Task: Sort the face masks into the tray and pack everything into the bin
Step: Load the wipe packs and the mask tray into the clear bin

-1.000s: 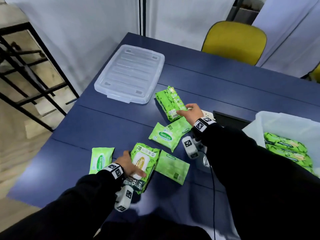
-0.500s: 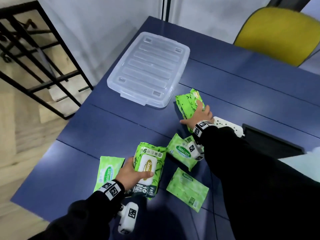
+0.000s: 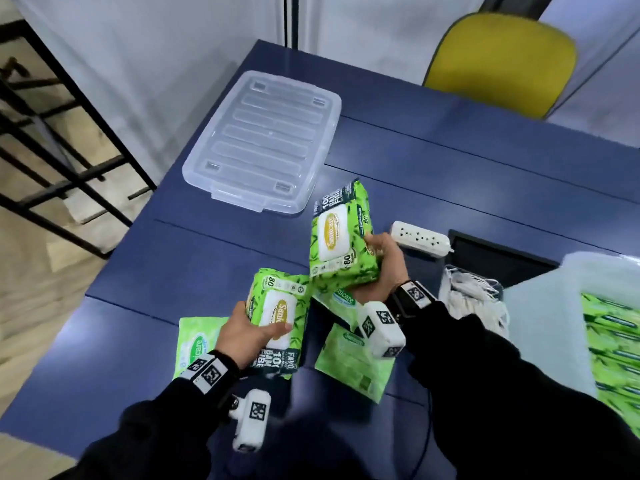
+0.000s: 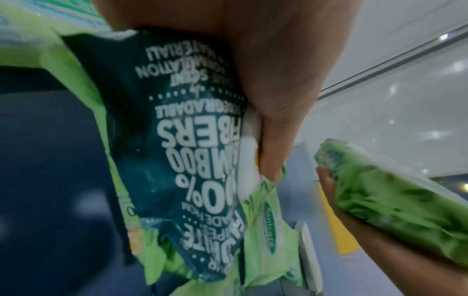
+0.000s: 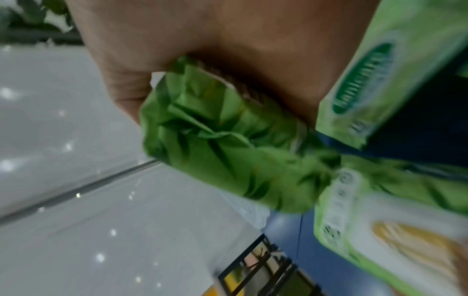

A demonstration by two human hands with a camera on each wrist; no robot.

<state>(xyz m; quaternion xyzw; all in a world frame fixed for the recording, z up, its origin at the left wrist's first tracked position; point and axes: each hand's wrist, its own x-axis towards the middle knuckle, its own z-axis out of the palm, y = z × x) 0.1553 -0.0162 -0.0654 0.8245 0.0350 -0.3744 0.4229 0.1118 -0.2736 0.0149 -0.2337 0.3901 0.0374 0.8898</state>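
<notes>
Head view shows the left hand (image 3: 247, 336) gripping one thick green wipes pack (image 3: 277, 322), thumb on the white flap on top and the other fingers under it, so the soft pack sits in the palm and probably will not sag. The right hand (image 3: 379, 271) is closed in the same way around a second wipes pack (image 3: 337, 239), which is held higher and tilted, with its label towards the camera. In the left wrist view the thumb (image 4: 268, 128) presses on the edge of the flap; in the right wrist view the crumpled end of the other pack (image 5: 222, 144) is squeezed in the palm. I judge that taking one pack in each hand is meant to save a trip to the bin.

Under the hands, three thin flat wipes packets (image 3: 353, 365) lie on the blue table (image 3: 173, 271). The face masks (image 3: 474, 296), a loose white heap with ear loops, lie on the table just beside the bin; they are not yet sorted, and I cannot tell which object is the tray.

The bin (image 3: 540, 323), a pale translucent box at the right edge, already holds green packs (image 3: 613, 344) in a row. A clear lid (image 3: 266, 140) rests flat on the table, well apart from it. A white power strip (image 3: 420, 239) lies near the right hand.
</notes>
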